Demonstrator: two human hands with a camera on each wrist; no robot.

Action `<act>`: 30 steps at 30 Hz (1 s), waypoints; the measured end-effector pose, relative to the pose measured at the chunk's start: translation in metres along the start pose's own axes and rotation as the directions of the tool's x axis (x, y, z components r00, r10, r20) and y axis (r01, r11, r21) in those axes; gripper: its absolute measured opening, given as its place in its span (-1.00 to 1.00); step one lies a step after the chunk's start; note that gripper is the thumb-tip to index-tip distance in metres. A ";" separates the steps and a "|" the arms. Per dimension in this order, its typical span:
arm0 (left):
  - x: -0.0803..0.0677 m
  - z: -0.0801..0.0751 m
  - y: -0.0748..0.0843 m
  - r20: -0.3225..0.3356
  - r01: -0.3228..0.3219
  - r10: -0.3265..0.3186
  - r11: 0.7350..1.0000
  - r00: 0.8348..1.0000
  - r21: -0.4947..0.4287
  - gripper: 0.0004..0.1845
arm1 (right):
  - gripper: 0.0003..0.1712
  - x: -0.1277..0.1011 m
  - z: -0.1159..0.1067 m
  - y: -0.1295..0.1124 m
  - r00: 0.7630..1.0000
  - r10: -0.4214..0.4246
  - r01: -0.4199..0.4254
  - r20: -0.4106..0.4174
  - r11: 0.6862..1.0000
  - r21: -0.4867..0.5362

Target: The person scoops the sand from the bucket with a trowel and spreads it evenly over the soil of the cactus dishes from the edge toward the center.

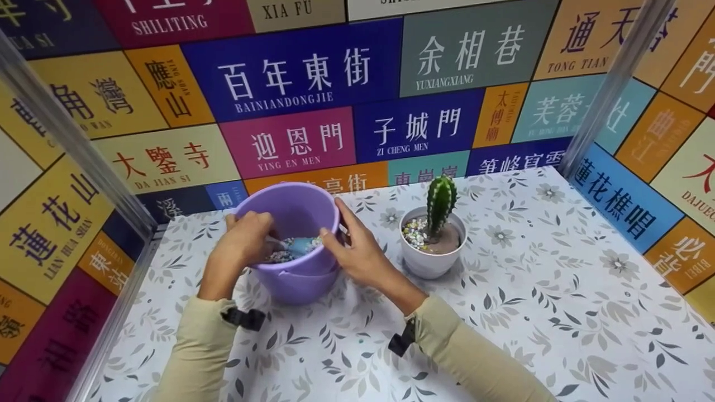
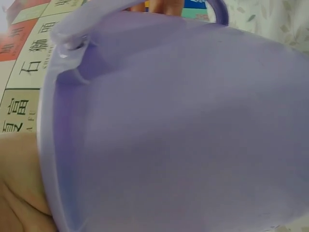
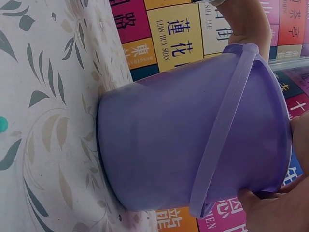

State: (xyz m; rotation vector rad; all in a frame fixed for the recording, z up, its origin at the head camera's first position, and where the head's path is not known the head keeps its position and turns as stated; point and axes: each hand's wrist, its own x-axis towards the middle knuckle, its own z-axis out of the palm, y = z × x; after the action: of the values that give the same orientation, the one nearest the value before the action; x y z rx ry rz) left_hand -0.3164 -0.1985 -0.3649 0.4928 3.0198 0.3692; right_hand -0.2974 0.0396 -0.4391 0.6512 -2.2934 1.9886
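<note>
- Your left hand (image 1: 243, 240) reaches into the purple bucket (image 1: 296, 245) from its left side, wrist bent down over the rim, fingers curled round the handle of a small blue scoop (image 1: 299, 245) that lies among the mixed pebbles (image 1: 279, 257) at the bottom.
- Your right hand (image 1: 357, 251) steadies that bucket from the right (thumb hooked over the rim, fingers wrapped against the outer wall), forearm angling back toward the near edge of the table (image 1: 558, 290).
- The bucket stands on the table near its far left corner, tipped slightly toward you; the right wrist view shows its wall (image 3: 193, 145) and folded-down handle (image 3: 222, 130) close up, base on the floral cloth, with your fingertips (image 3: 270, 208) at the rim.
- The left wrist view is filled almost wholly by the bucket's wall (image 2: 183, 135); the grip itself cannot be made out there.
- Just right of the bucket, near the middle of the far edge, a white pot (image 1: 431, 251) holds a green cactus (image 1: 441, 204), upright, with pebbles covering the left part of its soil.
- Both sleeves are beige, each with a black strap at the wrist (image 1: 246, 318).
- Panels of coloured signs (image 1: 301, 72) wall in the table on three sides.
</note>
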 end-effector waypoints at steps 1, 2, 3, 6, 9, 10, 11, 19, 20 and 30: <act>-0.001 0.000 0.000 -0.009 0.000 0.000 1.000 1.000 -0.015 -0.84 | -0.01 0.000 0.000 0.000 1.000 -0.002 0.002 0.001 1.000 -0.001; -0.001 -0.001 -0.001 -0.018 0.000 0.000 1.000 1.000 -0.025 -0.83 | -0.01 0.000 0.000 0.000 1.000 -0.003 0.003 0.001 1.000 -0.003; -0.002 -0.001 -0.001 -0.024 0.000 -0.001 0.999 1.000 -0.035 -0.82 | -0.01 0.001 0.000 0.000 1.000 -0.004 0.004 0.000 1.000 -0.004; -0.003 -0.002 -0.002 -0.042 0.002 -0.004 0.999 0.999 -0.048 -0.81 | -0.01 0.001 0.000 0.000 1.000 -0.001 0.001 -0.004 1.000 -0.007; -0.005 -0.002 -0.003 -0.060 0.001 -0.004 0.999 0.998 -0.047 -0.83 | -0.01 0.001 0.001 0.000 1.000 0.003 -0.003 -0.004 1.000 -0.010; -0.005 -0.002 -0.003 -0.066 0.002 -0.005 0.999 0.998 -0.046 -0.84 | -0.01 0.001 0.001 0.000 1.000 0.004 -0.004 -0.004 1.000 -0.011; -0.006 -0.002 -0.004 -0.072 0.004 -0.007 0.999 0.997 -0.048 -0.85 | -0.02 0.001 0.001 0.000 1.000 0.003 -0.003 -0.004 1.000 -0.011; -0.012 -0.005 -0.002 -0.115 0.016 -0.025 0.997 0.993 -0.075 -0.86 | -0.05 0.000 0.001 -0.001 1.000 -0.009 0.009 -0.015 1.000 -0.003; -0.013 -0.006 -0.002 -0.118 0.021 -0.030 0.997 0.993 -0.077 -0.85 | -0.05 0.000 0.001 -0.001 1.000 -0.008 0.008 -0.015 1.000 -0.006; -0.023 -0.008 0.000 -0.170 0.063 -0.075 0.995 0.983 -0.074 -0.81 | -0.04 -0.002 -0.003 0.003 1.000 -0.019 0.019 0.008 1.000 0.020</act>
State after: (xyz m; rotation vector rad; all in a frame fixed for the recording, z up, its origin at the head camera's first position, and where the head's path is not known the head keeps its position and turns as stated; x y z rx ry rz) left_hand -0.2958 -0.2074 -0.3568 0.3682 3.1664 0.5358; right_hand -0.2975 0.0431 -0.4422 0.6814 -2.2666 2.0066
